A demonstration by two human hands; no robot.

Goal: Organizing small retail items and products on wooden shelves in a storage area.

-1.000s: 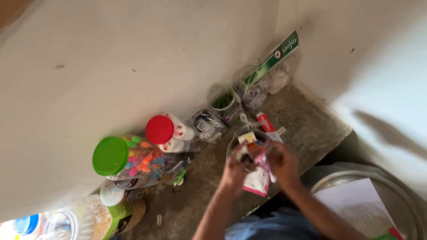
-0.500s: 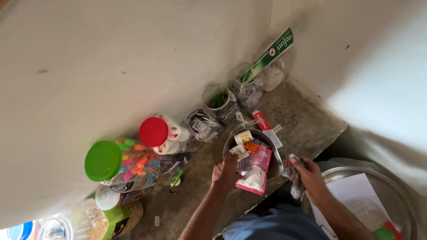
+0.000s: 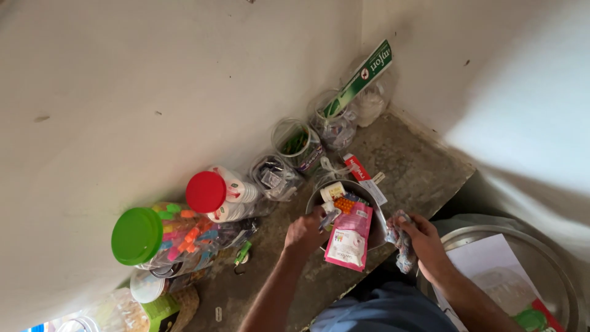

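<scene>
A steel bowl (image 3: 319,195) sits on the grey stone shelf (image 3: 424,166) and holds small packets, an orange blister strip and a pink pouch (image 3: 349,237) that leans over its near rim. My left hand (image 3: 305,232) rests at the bowl's left rim, fingers pinched on a small packet inside. My right hand (image 3: 424,237) is just right of the bowl, closed around a crumpled grey cloth (image 3: 399,241).
Along the wall stand a green-lidded jar (image 3: 138,237) of coloured pieces, a red-lidded jar (image 3: 207,192), several clear plastic jars (image 3: 295,144) and a long green box (image 3: 359,77). A large steel plate (image 3: 553,264) with a white paper lies at lower right.
My right hand left the bowl and moved right, now holding the grey cloth. The pink pouch stayed leaning on the bowl. My left hand stayed at the bowl's rim.
</scene>
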